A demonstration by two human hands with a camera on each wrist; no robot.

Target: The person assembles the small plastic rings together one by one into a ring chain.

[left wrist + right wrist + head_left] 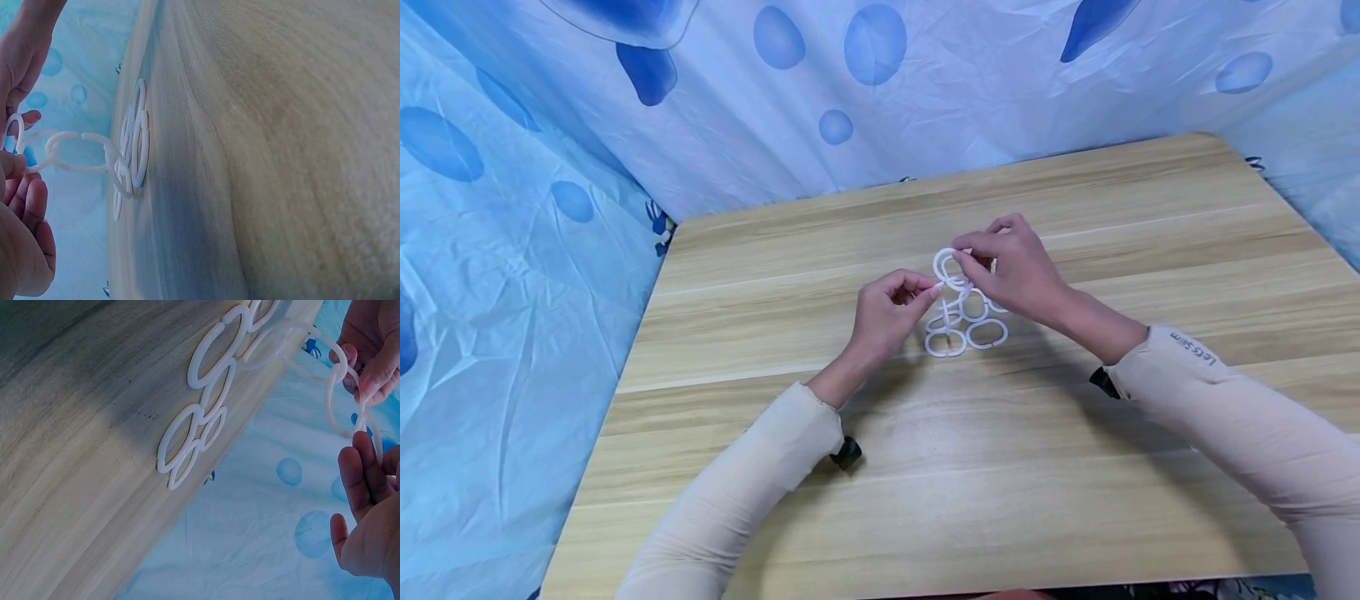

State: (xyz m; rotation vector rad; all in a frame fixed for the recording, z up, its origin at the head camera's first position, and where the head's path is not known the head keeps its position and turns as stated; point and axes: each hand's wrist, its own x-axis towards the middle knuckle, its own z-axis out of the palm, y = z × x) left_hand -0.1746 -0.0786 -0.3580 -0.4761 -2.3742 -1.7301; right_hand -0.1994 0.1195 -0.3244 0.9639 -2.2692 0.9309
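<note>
White oval plastic links, some showing a small gap, lie in a cluster on the wooden table; one link [928, 343] is at its near left. Above the cluster, my left hand [887, 317] pinches a link between thumb and forefinger. My right hand [1018, 271] pinches a raised link [936, 263] just beside it, fingertips close to the left ones. Hanging from the hands, a short chain link [81, 167] reaches down to the cluster in the left wrist view. Several table links [165, 445] touch or overlap in the right wrist view; whether all are joined I cannot tell.
The wood-grain table [760, 350] extends around the links on every side. A blue and white patterned curtain [730, 117] hangs behind it and along its left side. Beige sleeves cover both forearms, with a dark wrist device [847, 453] by the left cuff.
</note>
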